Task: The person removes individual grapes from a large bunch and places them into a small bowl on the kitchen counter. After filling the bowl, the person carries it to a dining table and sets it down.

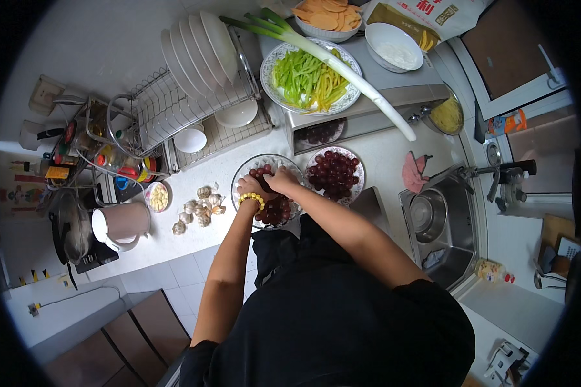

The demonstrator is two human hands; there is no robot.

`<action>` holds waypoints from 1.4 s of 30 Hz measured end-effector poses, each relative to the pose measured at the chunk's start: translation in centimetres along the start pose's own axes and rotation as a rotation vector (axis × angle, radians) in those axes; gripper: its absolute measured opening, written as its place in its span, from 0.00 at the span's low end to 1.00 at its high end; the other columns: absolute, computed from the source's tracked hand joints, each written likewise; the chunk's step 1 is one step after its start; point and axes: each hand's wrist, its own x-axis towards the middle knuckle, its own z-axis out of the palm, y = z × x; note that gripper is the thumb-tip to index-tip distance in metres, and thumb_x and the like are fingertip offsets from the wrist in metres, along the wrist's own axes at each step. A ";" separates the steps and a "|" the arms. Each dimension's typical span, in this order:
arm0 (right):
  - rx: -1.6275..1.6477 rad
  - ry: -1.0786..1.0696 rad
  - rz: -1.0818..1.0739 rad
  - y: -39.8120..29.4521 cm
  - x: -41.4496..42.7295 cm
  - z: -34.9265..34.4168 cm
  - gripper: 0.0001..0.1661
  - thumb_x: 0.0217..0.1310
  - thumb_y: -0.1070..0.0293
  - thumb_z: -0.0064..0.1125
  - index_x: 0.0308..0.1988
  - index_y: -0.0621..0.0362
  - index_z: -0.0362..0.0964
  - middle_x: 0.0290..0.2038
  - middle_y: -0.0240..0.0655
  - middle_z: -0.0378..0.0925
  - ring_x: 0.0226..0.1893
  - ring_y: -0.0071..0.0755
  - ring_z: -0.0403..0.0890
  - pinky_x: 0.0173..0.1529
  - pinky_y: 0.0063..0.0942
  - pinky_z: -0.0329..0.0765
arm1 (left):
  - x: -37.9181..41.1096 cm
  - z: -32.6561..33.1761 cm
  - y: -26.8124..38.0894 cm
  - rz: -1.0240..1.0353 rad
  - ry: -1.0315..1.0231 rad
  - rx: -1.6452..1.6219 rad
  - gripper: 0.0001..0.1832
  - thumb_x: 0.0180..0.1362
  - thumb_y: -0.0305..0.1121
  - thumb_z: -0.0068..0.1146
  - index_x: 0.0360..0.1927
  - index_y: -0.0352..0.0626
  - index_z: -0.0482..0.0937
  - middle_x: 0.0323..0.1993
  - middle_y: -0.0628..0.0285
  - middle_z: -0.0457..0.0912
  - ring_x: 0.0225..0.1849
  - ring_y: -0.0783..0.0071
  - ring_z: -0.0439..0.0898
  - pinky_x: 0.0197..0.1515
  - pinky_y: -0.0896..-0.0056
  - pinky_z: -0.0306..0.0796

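Note:
Red grapes (273, 213) lie in a clear glass bowl (239, 164) on the counter in front of me. My left hand (254, 187), with a yellow bead bracelet at the wrist, is curled around some of the grapes over the bowl. Close beside it, my right hand (282, 181) has its fingers bent down towards the same grapes. Whether it grips one is hidden by the fingers. Just right of the bowl stands a patterned white plate (360, 167) heaped with loose red grapes (334, 174).
Garlic bulbs (203, 208) lie left of the bowl, near a small dish of peeled cloves (157, 197). Behind stand a dish rack (193, 130) and a plate of sliced green peppers (310, 80) with a leek (353, 77) across it. The sink (445, 232) is at right.

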 end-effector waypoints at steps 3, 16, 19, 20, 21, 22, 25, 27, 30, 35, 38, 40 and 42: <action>0.202 -0.102 -0.068 1.1 0.8 0.2 0.46 0.56 0.41 0.55 0.59 0.69 0.61 0.56 0.55 0.71 0.57 0.49 0.73 0.58 0.36 0.70 | -0.4 0.2 0.5 -0.062 -0.051 -0.165 0.62 0.24 0.59 0.77 0.59 0.30 0.58 0.56 0.41 0.67 0.60 0.48 0.68 0.62 0.56 0.65; 0.700 -0.320 -0.176 2.3 1.7 2.1 0.30 0.64 0.55 0.55 0.62 0.55 0.62 0.57 0.37 0.70 0.55 0.31 0.71 0.56 0.32 0.70 | 4.4 5.1 -3.0 0.034 -0.020 -0.600 0.52 0.23 0.40 0.80 0.51 0.25 0.62 0.49 0.48 0.75 0.52 0.58 0.77 0.55 0.63 0.72; 0.714 -0.377 -0.122 0.7 -0.3 0.9 0.30 0.64 0.54 0.55 0.61 0.52 0.61 0.57 0.36 0.70 0.55 0.33 0.70 0.56 0.35 0.70 | 4.8 5.9 -3.5 0.047 0.015 -0.649 0.49 0.28 0.36 0.79 0.52 0.24 0.60 0.50 0.48 0.75 0.51 0.58 0.77 0.55 0.63 0.72; 0.752 -0.399 -0.047 0.2 -1.0 0.3 0.29 0.64 0.56 0.54 0.61 0.53 0.62 0.57 0.37 0.69 0.56 0.34 0.70 0.56 0.36 0.70 | 4.8 6.0 -3.7 0.044 -0.009 -0.754 0.48 0.30 0.34 0.77 0.53 0.25 0.60 0.50 0.48 0.74 0.51 0.58 0.77 0.55 0.63 0.72; 0.791 -0.415 0.033 -0.4 -2.0 -0.5 0.28 0.65 0.57 0.53 0.61 0.53 0.62 0.57 0.37 0.69 0.56 0.36 0.70 0.56 0.37 0.70 | 4.4 5.7 -3.5 0.044 -0.041 -0.858 0.47 0.32 0.32 0.76 0.54 0.25 0.59 0.50 0.49 0.74 0.51 0.58 0.77 0.55 0.62 0.72; 0.831 -0.432 0.110 -0.7 -2.5 -1.0 0.27 0.65 0.59 0.53 0.61 0.53 0.62 0.57 0.38 0.69 0.57 0.37 0.70 0.56 0.38 0.70 | 4.2 5.5 -3.5 0.044 -0.070 -0.960 0.46 0.34 0.31 0.74 0.55 0.26 0.59 0.51 0.49 0.74 0.51 0.58 0.77 0.54 0.62 0.72; 0.973 -0.324 0.169 -1.0 -2.9 0.0 0.22 0.65 0.60 0.52 0.56 0.54 0.67 0.52 0.38 0.72 0.52 0.37 0.73 0.50 0.40 0.74 | 4.4 6.1 -3.9 -0.117 -0.053 -1.160 0.38 0.35 0.31 0.71 0.50 0.29 0.66 0.45 0.50 0.77 0.46 0.60 0.79 0.53 0.65 0.73; 1.114 -0.252 0.105 -0.9 -1.9 2.4 0.16 0.64 0.62 0.51 0.49 0.55 0.72 0.44 0.36 0.76 0.44 0.35 0.77 0.46 0.35 0.76 | 5.0 6.8 -3.8 -0.202 -0.040 -1.412 0.27 0.41 0.28 0.64 0.47 0.35 0.68 0.40 0.53 0.77 0.41 0.62 0.79 0.46 0.64 0.75; 1.180 -0.092 0.094 -0.5 -1.4 4.1 0.15 0.63 0.63 0.52 0.47 0.58 0.74 0.43 0.38 0.78 0.43 0.34 0.78 0.47 0.32 0.75 | 4.1 6.3 -2.8 -0.273 -0.033 -1.697 0.10 0.51 0.27 0.54 0.37 0.39 0.70 0.31 0.56 0.77 0.35 0.62 0.78 0.38 0.63 0.75; 1.128 0.077 -0.075 0.6 -1.2 6.1 0.13 0.65 0.66 0.52 0.47 0.58 0.73 0.42 0.34 0.77 0.42 0.27 0.76 0.46 0.27 0.74 | -0.1 3.6 0.9 -0.300 0.223 -1.877 0.13 0.58 0.29 0.55 0.45 0.42 0.66 0.39 0.56 0.76 0.39 0.66 0.76 0.42 0.65 0.75; 0.974 0.156 -0.129 -0.6 -5.3 3.6 0.13 0.65 0.64 0.54 0.46 0.58 0.73 0.42 0.33 0.77 0.42 0.26 0.76 0.47 0.25 0.73 | -2.6 2.7 1.9 -0.199 0.338 -1.782 0.14 0.58 0.27 0.54 0.47 0.42 0.66 0.44 0.57 0.74 0.45 0.66 0.75 0.48 0.68 0.73; 1.004 0.175 -0.140 -0.3 -6.9 1.9 0.12 0.66 0.65 0.53 0.46 0.57 0.74 0.42 0.32 0.77 0.42 0.24 0.76 0.47 0.24 0.74 | -3.4 2.9 3.0 -0.114 0.364 -1.848 0.14 0.58 0.26 0.54 0.47 0.42 0.67 0.44 0.57 0.74 0.45 0.67 0.75 0.49 0.69 0.72; 1.182 0.192 -0.217 1.9 -6.6 1.3 0.13 0.63 0.64 0.56 0.44 0.59 0.75 0.44 0.38 0.78 0.45 0.31 0.78 0.50 0.26 0.73 | -5.3 1.6 6.0 -0.040 0.372 -1.791 0.14 0.58 0.25 0.53 0.48 0.42 0.67 0.45 0.58 0.74 0.45 0.69 0.74 0.50 0.70 0.71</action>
